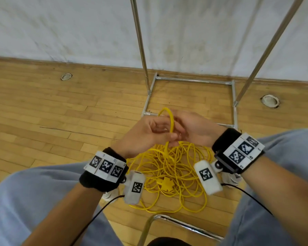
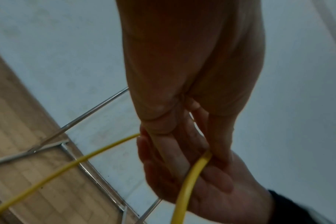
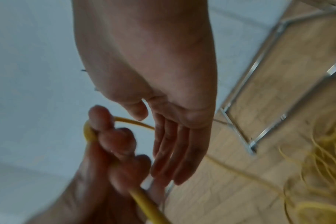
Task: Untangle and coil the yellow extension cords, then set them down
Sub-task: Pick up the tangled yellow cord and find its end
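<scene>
1. Looking down from the head view, the left hand (image 1: 146,134) and the right hand (image 1: 194,128) meet above a tangled heap of yellow extension cords (image 1: 171,174) lying on the wooden floor (image 1: 43,112) between the person's knees. A loop of cord (image 1: 169,119) rises from the heap and arches over the left hand, whose fingers curl round it. The right hand lies against the left; its grip cannot be judged from here. A yellow plug block (image 1: 166,183) sits in the middle of the heap. A metal rack frame (image 1: 194,80) stands on the floor just beyond the hands, against a white wall (image 1: 60,27).

2. Left wrist view: the left hand (image 2: 192,83) has a cord strand (image 2: 190,178) running out from under its curled fingers. The right hand (image 2: 211,181) lies just behind, palm showing, fingers extended.

3. Right wrist view: the right hand (image 3: 163,91) shows straight, relaxed fingers (image 3: 175,151) and holds nothing. Beside it, the left hand (image 3: 109,159) grips the cord (image 3: 144,203), which bends over its fingertip. The heap (image 3: 320,166) appears blurred at the right edge, on the floor beside the rack frame.
</scene>
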